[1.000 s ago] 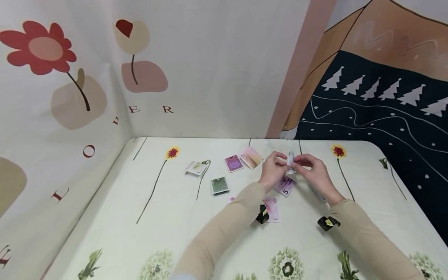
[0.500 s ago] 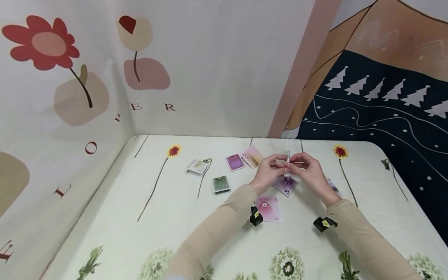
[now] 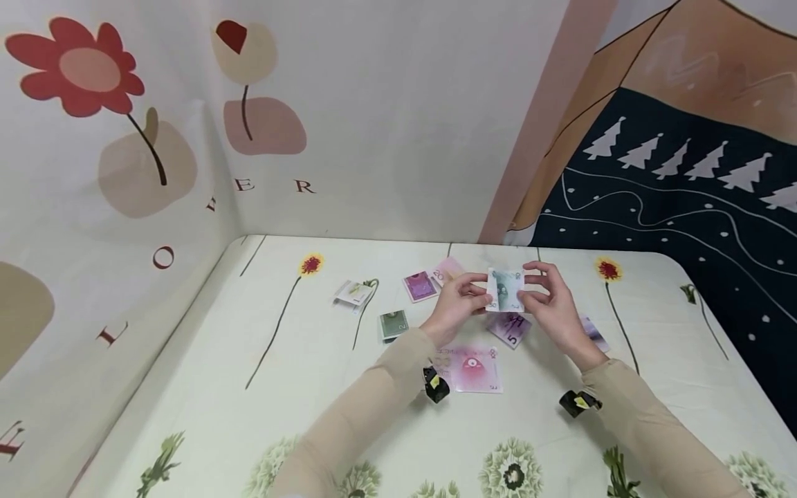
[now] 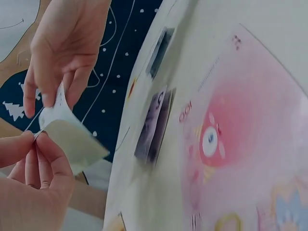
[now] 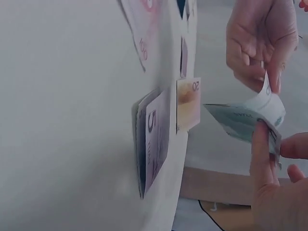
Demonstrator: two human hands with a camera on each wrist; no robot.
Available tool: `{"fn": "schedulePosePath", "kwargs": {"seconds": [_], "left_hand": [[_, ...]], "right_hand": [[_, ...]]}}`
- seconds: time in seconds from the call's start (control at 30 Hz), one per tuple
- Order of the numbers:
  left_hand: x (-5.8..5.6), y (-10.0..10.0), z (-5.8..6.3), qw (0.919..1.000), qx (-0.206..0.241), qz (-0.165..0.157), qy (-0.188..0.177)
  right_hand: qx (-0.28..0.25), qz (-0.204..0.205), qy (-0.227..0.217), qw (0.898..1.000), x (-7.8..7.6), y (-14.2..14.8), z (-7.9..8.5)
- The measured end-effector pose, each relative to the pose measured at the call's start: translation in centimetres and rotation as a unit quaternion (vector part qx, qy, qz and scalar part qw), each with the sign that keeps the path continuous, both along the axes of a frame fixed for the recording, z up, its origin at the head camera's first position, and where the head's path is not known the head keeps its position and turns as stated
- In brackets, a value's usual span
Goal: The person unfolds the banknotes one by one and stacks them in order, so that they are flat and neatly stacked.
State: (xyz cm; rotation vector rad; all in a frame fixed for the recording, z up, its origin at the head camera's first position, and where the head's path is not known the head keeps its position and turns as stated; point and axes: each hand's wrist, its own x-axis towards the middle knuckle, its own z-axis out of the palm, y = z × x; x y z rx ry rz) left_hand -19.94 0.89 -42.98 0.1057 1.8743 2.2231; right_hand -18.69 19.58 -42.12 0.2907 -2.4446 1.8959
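A blue-green play banknote (image 3: 507, 290) is held up above the table between both hands, its printed side toward the head view. On its left edge, my left hand (image 3: 454, 308) pinches it between thumb and fingers. My right hand (image 3: 553, 310) pinches the opposite edge. Both wrist views show the banknote (image 4: 72, 137) bent in a curve, with creases. Below the hands lies a folded purple 5 note (image 3: 510, 330). Nearer the body, a pink 100 note (image 3: 476, 370) lies flat, its left end partly behind the left wrist.
Left of the hands lie a folded green note (image 3: 394, 324), a purple note (image 3: 420, 286), a pinkish-orange note (image 3: 447, 268) and a folded pale note (image 3: 353, 293). Another purple note (image 3: 594, 333) lies beside the right forearm. A curtain (image 3: 386, 138) rises behind the table's far edge.
The blue-green banknote was narrow and nearly edge-on; now it is spread wider and faces the head view. My left hand has shifted left, away from the right hand, uncovering more of the pink note.
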Motion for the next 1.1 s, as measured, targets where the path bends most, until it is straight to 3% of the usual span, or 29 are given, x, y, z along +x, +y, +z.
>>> {"fn": "schedulePosePath", "kwargs": {"seconds": [0.23, 0.53, 0.73, 0.97, 1.1], "left_hand": [[0.2, -1.7, -0.3, 0.9998, -0.019, 0.006, 0.007], [0.6, -3.5, -0.7, 0.9933, -0.108, 0.010, 0.041], [0.9, -5.1, -0.7, 0.9819, -0.169, 0.000, 0.085], [1.2, -6.8, -1.1, 0.9713, -0.216, -0.017, 0.098], [1.4, -7.5, -1.4, 0.9701, -0.224, -0.022, 0.091]], "right_hand": [[0.083, -0.025, 0.045, 0.995, 0.1, 0.4, -0.6], [0.141, -0.041, 0.081, 0.986, 0.2, 1.0, -1.3], [0.156, -0.025, 0.068, 0.985, 0.2, 1.6, -1.6], [0.162, -0.007, 0.026, 0.986, 0.0, 1.7, -1.8], [0.166, 0.006, 0.016, 0.986, -0.1, 1.6, -1.8]]}}
